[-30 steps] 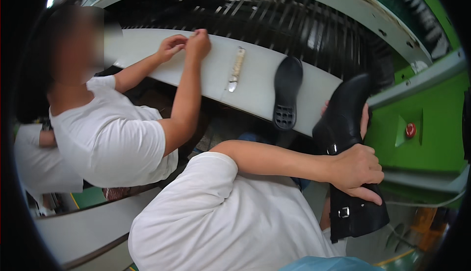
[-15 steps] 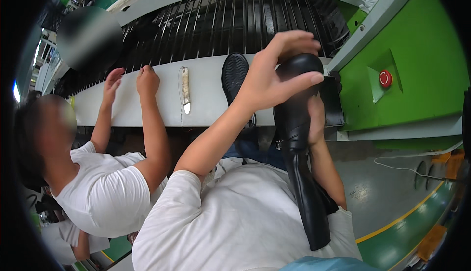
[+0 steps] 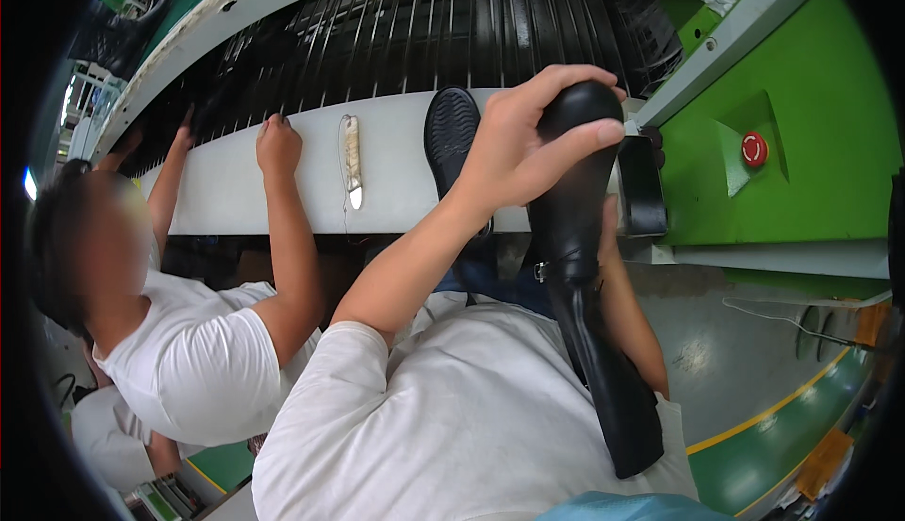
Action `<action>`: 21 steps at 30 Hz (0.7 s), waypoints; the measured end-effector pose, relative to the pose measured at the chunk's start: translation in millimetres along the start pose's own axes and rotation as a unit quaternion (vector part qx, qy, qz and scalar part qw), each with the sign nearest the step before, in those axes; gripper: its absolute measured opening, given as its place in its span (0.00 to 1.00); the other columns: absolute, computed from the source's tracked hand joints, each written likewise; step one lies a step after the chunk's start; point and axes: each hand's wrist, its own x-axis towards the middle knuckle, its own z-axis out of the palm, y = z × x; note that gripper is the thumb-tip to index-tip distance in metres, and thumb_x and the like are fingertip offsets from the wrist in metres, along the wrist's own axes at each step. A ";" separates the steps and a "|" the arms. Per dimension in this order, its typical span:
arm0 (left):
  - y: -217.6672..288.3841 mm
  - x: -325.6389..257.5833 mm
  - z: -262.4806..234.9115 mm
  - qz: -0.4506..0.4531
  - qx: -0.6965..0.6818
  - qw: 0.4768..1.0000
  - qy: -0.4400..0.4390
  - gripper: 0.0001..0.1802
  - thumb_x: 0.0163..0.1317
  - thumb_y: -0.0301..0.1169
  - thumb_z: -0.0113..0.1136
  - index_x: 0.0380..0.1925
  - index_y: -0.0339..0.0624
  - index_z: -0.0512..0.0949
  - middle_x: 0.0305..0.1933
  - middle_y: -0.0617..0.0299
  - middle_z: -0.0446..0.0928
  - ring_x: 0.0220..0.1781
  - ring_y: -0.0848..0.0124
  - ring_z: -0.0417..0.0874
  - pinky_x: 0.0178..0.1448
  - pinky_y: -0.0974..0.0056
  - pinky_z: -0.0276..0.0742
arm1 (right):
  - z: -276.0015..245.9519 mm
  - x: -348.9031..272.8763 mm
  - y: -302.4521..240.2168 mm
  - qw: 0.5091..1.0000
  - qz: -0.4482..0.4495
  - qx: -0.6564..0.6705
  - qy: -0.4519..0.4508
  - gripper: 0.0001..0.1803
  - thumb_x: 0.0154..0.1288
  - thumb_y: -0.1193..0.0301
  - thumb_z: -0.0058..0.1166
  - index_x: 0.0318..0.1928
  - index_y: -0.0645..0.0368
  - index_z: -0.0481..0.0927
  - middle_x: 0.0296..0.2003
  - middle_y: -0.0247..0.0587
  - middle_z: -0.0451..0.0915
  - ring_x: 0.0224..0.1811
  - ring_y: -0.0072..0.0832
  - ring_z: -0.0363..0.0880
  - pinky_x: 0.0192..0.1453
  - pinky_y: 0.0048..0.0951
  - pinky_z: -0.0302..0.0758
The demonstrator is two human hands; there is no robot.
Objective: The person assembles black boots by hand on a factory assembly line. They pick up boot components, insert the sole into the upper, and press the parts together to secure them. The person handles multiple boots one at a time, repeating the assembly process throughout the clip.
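A tall black boot (image 3: 572,229) with a buckle at the ankle lies lengthwise in front of my chest, toe away from me and shaft toward my body. My left hand (image 3: 533,139) is closed around its toe, with the thumb on top and the fingers curled over the far end. Along the boot's right side is my right hand (image 3: 610,224), which supports it from beneath; most of its fingers are hidden by the boot. Left of my left forearm a black shoe sole (image 3: 450,134) faces up on the white ledge (image 3: 396,167).
A blade with a wrapped handle (image 3: 353,158) lies on the ledge. Beyond run the metal rollers (image 3: 405,40). A black box (image 3: 643,186) stands beside the green machine panel (image 3: 811,144) with its red button (image 3: 754,149). At left, a co-worker (image 3: 203,351) reaches over the ledge.
My left fingers have come down closer around the boot's toe. My right hand has slipped further behind the boot. The co-worker's far hand has moved out toward the rollers.
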 end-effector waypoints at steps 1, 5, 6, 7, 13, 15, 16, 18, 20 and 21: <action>-3.2 2.4 1.3 -0.014 0.002 1.000 0.009 0.22 0.74 0.32 0.76 0.64 0.37 0.86 0.55 0.52 0.95 0.58 0.65 0.95 0.65 0.60 0.90 | -0.8 8.5 0.4 0.998 0.017 0.058 -0.027 0.61 0.80 0.21 0.35 0.81 0.69 0.70 0.61 0.57 0.87 0.59 0.38 0.91 0.62 0.35 0.89; -18.3 16.1 -3.1 -0.041 0.082 0.995 0.046 0.21 0.77 0.35 0.73 0.66 0.40 0.86 0.52 0.51 0.95 0.54 0.69 0.95 0.60 0.62 0.89 | 15.4 22.4 -15.3 0.974 0.111 0.195 0.030 0.64 0.79 0.18 0.29 0.79 0.71 0.72 0.60 0.64 0.88 0.59 0.47 0.93 0.59 0.40 0.92; -30.2 21.2 1.5 0.060 0.096 0.990 0.084 0.20 0.79 0.34 0.72 0.66 0.42 0.87 0.52 0.50 0.94 0.54 0.65 0.96 0.60 0.60 0.89 | 14.9 27.9 -16.3 0.978 0.112 0.166 0.057 0.65 0.78 0.17 0.28 0.78 0.72 0.72 0.58 0.67 0.88 0.56 0.50 0.93 0.55 0.42 0.93; -33.0 26.2 -2.7 0.088 0.134 0.985 0.058 0.18 0.80 0.35 0.71 0.64 0.41 0.88 0.53 0.50 0.93 0.54 0.58 0.96 0.60 0.57 0.88 | 13.2 30.0 -15.7 0.974 0.097 0.203 0.036 0.65 0.78 0.17 0.29 0.78 0.72 0.72 0.57 0.67 0.88 0.54 0.51 0.94 0.52 0.42 0.93; -29.6 35.9 -17.9 -0.093 0.167 0.981 0.024 0.22 0.85 0.47 0.63 0.52 0.37 0.91 0.42 0.49 0.92 0.49 0.54 0.94 0.55 0.58 0.87 | 16.8 32.1 -15.9 0.971 0.089 0.219 0.033 0.63 0.79 0.19 0.30 0.74 0.74 0.74 0.52 0.71 0.85 0.48 0.57 0.89 0.52 0.49 0.88; -48.0 36.7 -34.7 -0.180 0.141 0.973 0.001 0.30 0.87 0.54 0.56 0.50 0.36 0.92 0.41 0.47 0.92 0.53 0.51 0.94 0.62 0.53 0.87 | -4.2 33.9 -6.3 0.975 0.070 0.209 -0.020 0.67 0.77 0.17 0.31 0.77 0.77 0.71 0.57 0.75 0.84 0.54 0.56 0.91 0.55 0.46 0.89; -70.9 26.8 -45.3 -0.190 0.136 0.972 0.018 0.31 0.87 0.55 0.55 0.51 0.36 0.92 0.44 0.47 0.92 0.56 0.50 0.94 0.64 0.52 0.86 | -14.1 35.6 -2.3 0.977 0.066 0.199 -0.044 0.69 0.76 0.16 0.31 0.77 0.78 0.71 0.59 0.77 0.84 0.56 0.56 0.91 0.56 0.46 0.89; -109.4 6.6 -68.3 -0.186 0.274 0.943 0.041 0.32 0.85 0.57 0.58 0.55 0.38 0.92 0.53 0.45 0.92 0.66 0.49 0.90 0.73 0.48 0.82 | -35.4 37.7 -1.3 0.981 0.071 0.164 -0.071 0.72 0.72 0.13 0.32 0.77 0.79 0.70 0.62 0.79 0.82 0.57 0.60 0.90 0.58 0.50 0.89; -147.0 -25.0 -105.1 -0.155 0.505 0.849 0.034 0.32 0.80 0.58 0.65 0.62 0.39 0.90 0.66 0.43 0.88 0.79 0.45 0.81 0.82 0.46 0.75 | -38.8 38.9 -0.3 0.972 0.088 0.208 -0.064 0.75 0.69 0.11 0.33 0.77 0.79 0.70 0.63 0.81 0.81 0.57 0.63 0.89 0.60 0.53 0.88; -163.3 -42.3 -120.9 -0.140 0.591 0.794 0.019 0.33 0.77 0.57 0.70 0.66 0.40 0.88 0.72 0.42 0.85 0.84 0.42 0.76 0.86 0.46 0.72 | -38.2 39.3 0.0 0.967 0.096 0.226 -0.063 0.75 0.68 0.11 0.33 0.77 0.80 0.70 0.63 0.82 0.80 0.57 0.64 0.89 0.60 0.54 0.88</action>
